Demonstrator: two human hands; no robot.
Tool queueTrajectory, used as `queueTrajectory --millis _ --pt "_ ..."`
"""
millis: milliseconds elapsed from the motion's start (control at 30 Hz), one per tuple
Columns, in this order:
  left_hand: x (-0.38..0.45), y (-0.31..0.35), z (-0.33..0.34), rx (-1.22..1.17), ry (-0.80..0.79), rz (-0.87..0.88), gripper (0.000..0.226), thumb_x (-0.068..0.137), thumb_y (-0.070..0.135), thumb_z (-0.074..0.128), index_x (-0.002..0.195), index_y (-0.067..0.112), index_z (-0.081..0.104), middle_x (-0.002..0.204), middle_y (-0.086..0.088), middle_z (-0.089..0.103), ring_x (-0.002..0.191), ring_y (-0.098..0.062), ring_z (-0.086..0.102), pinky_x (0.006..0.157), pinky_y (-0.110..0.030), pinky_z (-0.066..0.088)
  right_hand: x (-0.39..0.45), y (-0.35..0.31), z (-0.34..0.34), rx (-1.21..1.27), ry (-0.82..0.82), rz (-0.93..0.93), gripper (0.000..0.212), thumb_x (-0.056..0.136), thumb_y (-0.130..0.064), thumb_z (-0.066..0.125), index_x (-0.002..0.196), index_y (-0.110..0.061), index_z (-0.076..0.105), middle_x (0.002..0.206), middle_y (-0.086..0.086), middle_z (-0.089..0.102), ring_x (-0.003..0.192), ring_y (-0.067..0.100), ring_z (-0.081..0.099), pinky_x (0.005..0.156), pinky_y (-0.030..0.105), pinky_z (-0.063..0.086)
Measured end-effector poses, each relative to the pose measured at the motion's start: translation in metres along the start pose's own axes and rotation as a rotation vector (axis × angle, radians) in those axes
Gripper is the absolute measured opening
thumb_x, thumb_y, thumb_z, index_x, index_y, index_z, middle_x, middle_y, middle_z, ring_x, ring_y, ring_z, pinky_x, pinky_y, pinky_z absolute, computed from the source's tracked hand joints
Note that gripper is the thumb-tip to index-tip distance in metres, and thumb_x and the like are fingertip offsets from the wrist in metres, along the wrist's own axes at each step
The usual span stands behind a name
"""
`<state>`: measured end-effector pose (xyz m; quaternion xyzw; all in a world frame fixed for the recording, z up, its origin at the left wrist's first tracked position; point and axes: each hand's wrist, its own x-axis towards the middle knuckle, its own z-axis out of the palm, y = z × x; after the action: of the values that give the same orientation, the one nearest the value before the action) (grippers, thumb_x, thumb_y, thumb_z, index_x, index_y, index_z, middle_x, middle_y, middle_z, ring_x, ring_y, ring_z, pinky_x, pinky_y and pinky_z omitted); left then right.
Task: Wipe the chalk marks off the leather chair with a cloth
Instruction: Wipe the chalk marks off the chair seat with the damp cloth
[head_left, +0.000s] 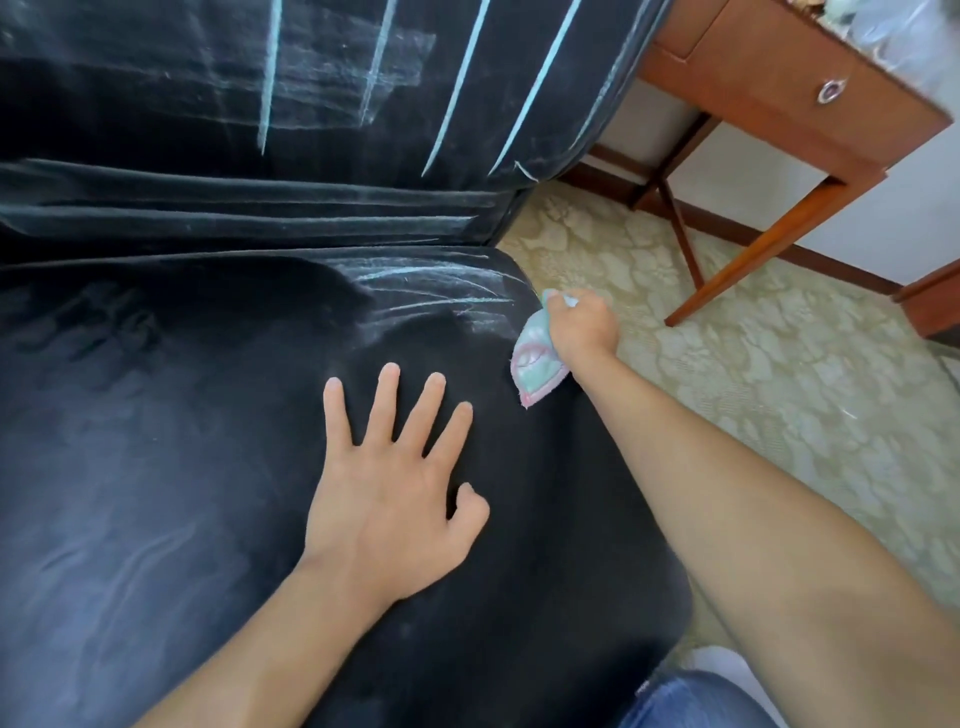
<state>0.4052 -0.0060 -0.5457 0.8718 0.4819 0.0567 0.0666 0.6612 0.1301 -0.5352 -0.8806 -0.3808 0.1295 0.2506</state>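
Two hands (387, 512) (582, 325), one cloth (535, 364)

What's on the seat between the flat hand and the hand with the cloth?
In the head view, only bare black leather seat lies between the left hand and the cloth in the right hand.

The left hand (387, 499) is lying flat, fingers spread, on the black leather chair seat (156, 415); the right hand (582, 325) (arm outstretched) is gripping a bunched pastel cloth (535, 364) at the seat's right edge.
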Motion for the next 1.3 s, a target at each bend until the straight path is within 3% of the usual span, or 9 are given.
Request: queueTrajectory --millis 167,367,567,700,900,1067,1200,1300 --pt "0.0 0.0 -0.001 -0.051 0.023 0.011 0.068 0.085 0.05 0.046 0.145 0.023 0.061 0.16 -0.006 0.049 0.152 -0.048 0.03 0.116 -0.079 0.012 0.009 -0.031 0.01 0.195 -0.058 -0.132 0.017 0.092 -0.042 0.063 0.101 -0.031 0.073 0.099 -0.008 0.072 0.099 0.019 0.065 0.092 0.038 0.053" --pt "-0.002 -0.004 0.001 -0.077 0.061 0.056 0.065 0.084 0.048 0.05 0.142 0.022 0.064 0.157 -0.005 0.052 0.151 -0.047 0.034 0.115 -0.08 0.015 -0.064 0.024 -0.014 0.051 -0.047 -0.462 0.025 0.093 -0.033 0.068 0.117 -0.033 0.073 0.117 -0.016 0.068 0.108 0.004 0.058 0.096 0.022 0.043" --pt "-0.009 -0.021 0.002 -0.05 0.036 0.201 0.065 0.089 0.051 0.048 0.149 0.029 0.058 0.162 0.001 0.046 0.154 -0.039 0.031 0.118 -0.076 0.016 -0.109 0.057 -0.021 0.028 0.069 -0.386 0.027 0.096 -0.025 0.067 0.123 -0.028 0.07 0.114 -0.011 0.062 0.106 0.01 0.056 0.091 0.019 0.038" --pt "-0.005 -0.028 0.003 -0.036 0.027 0.213 0.065 0.097 0.057 0.038 0.155 0.031 0.048 0.168 -0.002 0.035 0.158 -0.033 0.025 0.122 -0.071 0.014 -0.111 0.066 -0.028 -0.03 0.046 -0.399 0.027 0.098 -0.03 0.062 0.125 -0.027 0.067 0.116 -0.011 0.059 0.109 0.011 0.054 0.093 0.022 0.037" --pt "-0.007 -0.038 0.005 -0.039 0.032 0.276 0.065 0.099 0.06 0.034 0.157 0.033 0.045 0.169 -0.001 0.034 0.159 -0.027 0.024 0.125 -0.066 0.013 -0.028 0.027 -0.019 -0.065 0.038 -0.366 0.027 0.1 -0.034 0.056 0.121 -0.022 0.068 0.116 0.003 0.067 0.108 0.023 0.058 0.085 0.028 0.039" --pt "-0.003 -0.039 0.001 -0.061 0.008 0.269 0.065 0.097 0.06 0.036 0.155 0.034 0.048 0.167 0.003 0.037 0.158 -0.025 0.026 0.126 -0.065 0.012 0.016 0.004 -0.005 -0.019 0.006 -0.229 0.026 0.095 -0.038 0.059 0.11 -0.02 0.07 0.108 0.003 0.071 0.109 0.028 0.06 0.091 0.036 0.047" --pt "-0.004 -0.04 0.0 -0.085 0.02 0.269 0.064 0.095 0.059 0.038 0.154 0.035 0.05 0.166 0.006 0.039 0.158 -0.024 0.027 0.126 -0.065 0.012 -0.037 0.012 -0.007 0.047 -0.006 -0.423 0.019 0.089 -0.034 0.063 0.104 -0.029 0.074 0.105 -0.01 0.072 0.102 0.016 0.062 0.092 0.031 0.046" --pt "-0.003 -0.04 0.001 -0.111 0.029 0.273 0.064 0.095 0.059 0.039 0.153 0.036 0.051 0.165 0.007 0.039 0.158 -0.022 0.026 0.127 -0.064 0.011 -0.095 0.039 -0.014 0.041 -0.013 -0.609 0.019 0.089 -0.027 0.068 0.107 -0.026 0.075 0.107 -0.009 0.071 0.101 0.013 0.06 0.092 0.027 0.044"
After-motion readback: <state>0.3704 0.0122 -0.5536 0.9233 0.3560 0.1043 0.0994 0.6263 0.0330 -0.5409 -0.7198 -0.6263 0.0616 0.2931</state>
